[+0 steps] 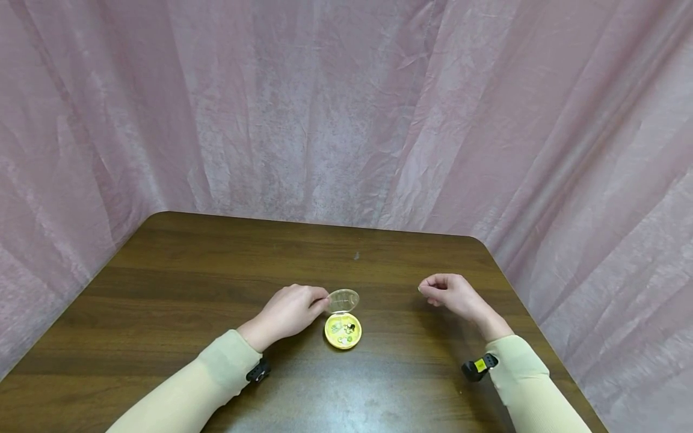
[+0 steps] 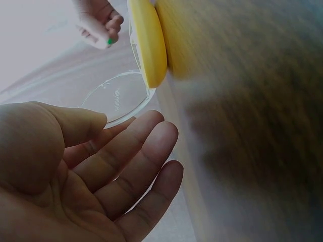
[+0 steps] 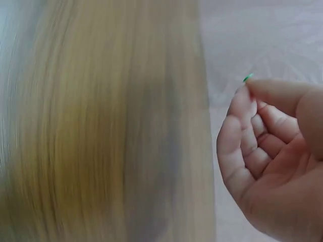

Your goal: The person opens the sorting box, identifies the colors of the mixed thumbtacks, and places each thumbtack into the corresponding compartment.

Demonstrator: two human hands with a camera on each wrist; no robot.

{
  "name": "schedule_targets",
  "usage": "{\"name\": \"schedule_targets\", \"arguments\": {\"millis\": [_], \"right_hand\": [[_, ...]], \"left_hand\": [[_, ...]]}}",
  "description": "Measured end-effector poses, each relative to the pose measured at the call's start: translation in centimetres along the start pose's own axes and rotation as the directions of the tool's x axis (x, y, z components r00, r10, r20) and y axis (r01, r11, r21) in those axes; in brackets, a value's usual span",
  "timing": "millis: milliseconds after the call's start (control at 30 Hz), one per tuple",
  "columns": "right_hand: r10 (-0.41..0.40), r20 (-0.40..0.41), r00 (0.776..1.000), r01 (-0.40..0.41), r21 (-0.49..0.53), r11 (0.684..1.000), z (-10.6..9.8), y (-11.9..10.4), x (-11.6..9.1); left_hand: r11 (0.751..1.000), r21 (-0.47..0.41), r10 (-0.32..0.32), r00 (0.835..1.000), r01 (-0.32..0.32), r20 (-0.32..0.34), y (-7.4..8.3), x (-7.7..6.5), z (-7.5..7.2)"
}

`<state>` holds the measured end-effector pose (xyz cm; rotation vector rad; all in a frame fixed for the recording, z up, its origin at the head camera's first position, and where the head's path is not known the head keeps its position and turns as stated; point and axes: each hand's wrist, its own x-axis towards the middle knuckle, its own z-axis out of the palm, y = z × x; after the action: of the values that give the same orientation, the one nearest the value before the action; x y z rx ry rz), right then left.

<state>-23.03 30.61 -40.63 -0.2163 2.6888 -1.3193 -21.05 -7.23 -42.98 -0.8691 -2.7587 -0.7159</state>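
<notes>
A round yellow case (image 1: 343, 331) lies on the table with its clear lid (image 1: 344, 300) raised. Inside it sit several small green, white and dark pieces, too small to make out. My left hand (image 1: 293, 311) pinches the lid's edge between thumb and forefinger, the other fingers loosely bent, as the left wrist view shows. Off to the right and above the table, my right hand (image 1: 452, 293) pinches a tiny green piece (image 3: 248, 77) between thumb and fingertip. Most of that piece is hidden by the fingers, so its kind is unclear.
Both hands are over a brown wood-grain table (image 1: 227, 252) with rounded far corners. A pink curtain (image 1: 325, 108) hangs behind it and along its sides. A small pale mark (image 1: 357, 256) shows near the far edge. Each wrist wears a black strap device (image 1: 479, 366).
</notes>
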Motion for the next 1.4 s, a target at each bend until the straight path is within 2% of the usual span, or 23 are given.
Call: {"name": "schedule_targets", "arguments": {"millis": [67,167,233,367,433,500,633,767,1033,1167,1233,1300,1333,1400], "right_hand": [[0.014,0.027,1.0,-0.018,0.148,0.989,0.4,-0.5,0.0],[-0.014,0.085,0.996,-0.016,0.35,0.936,0.8,-1.1,0.0],[-0.05,0.129,0.99,-0.017,0.475,0.88,1.1,-1.6,-0.1],[-0.131,0.223,0.966,-0.054,0.669,0.741,1.6,-2.6,-0.5],[-0.167,0.257,0.952,-0.075,0.723,0.687,1.9,-3.1,-0.6],[-0.199,0.279,0.939,-0.088,0.756,0.649,2.2,-3.6,-0.8],[-0.276,0.309,0.91,-0.089,0.796,0.598,2.7,-4.4,-1.0],[-0.325,0.327,0.888,-0.095,0.82,0.564,3.1,-5.2,-1.2],[-0.386,0.352,0.852,-0.105,0.839,0.533,3.7,-6.9,-1.6],[-0.405,0.359,0.841,-0.1,0.839,0.535,3.9,-7.3,-1.7],[-0.402,0.359,0.842,-0.093,0.831,0.548,3.9,-7.4,-1.7],[-0.383,0.355,0.853,-0.065,0.8,0.596,4.0,-7.5,-1.8],[-0.365,0.354,0.861,-0.048,0.771,0.635,4.2,-7.5,-1.8],[-0.307,0.359,0.881,-0.016,0.673,0.74,4.5,-7.7,-1.9]], "left_hand": [[1.0,0.001,0.003,1.0,-0.003,-0.001,0.0,0.0,0.0],[1.0,0.002,0.004,1.0,-0.004,-0.003,0.0,-0.1,0.0],[1.0,0.002,0.004,1.0,-0.004,-0.004,0.0,-0.1,0.0],[1.0,0.002,0.004,1.0,-0.004,-0.002,-0.1,-0.1,0.0],[1.0,0.001,0.004,1.0,-0.004,-0.001,-0.1,-0.1,0.1],[1.0,0.0,0.005,1.0,-0.005,0.001,-0.1,-0.2,0.1],[1.0,-0.001,0.007,1.0,-0.007,-0.003,0.0,-0.2,0.0],[1.0,-0.002,0.008,1.0,-0.008,-0.013,0.0,-0.2,0.0],[1.0,-0.002,0.009,1.0,-0.009,-0.014,0.0,-0.2,0.0],[1.0,-0.003,0.006,1.0,-0.006,-0.008,0.0,-0.2,0.0],[1.0,-0.002,0.006,1.0,-0.006,-0.005,0.0,-0.2,0.0],[1.0,-0.005,0.006,1.0,-0.006,-0.001,0.0,-0.1,-0.1],[1.0,-0.006,0.006,1.0,-0.006,0.001,0.0,-0.1,-0.1],[1.0,-0.007,0.008,1.0,-0.008,0.003,0.0,-0.1,-0.1]]}}
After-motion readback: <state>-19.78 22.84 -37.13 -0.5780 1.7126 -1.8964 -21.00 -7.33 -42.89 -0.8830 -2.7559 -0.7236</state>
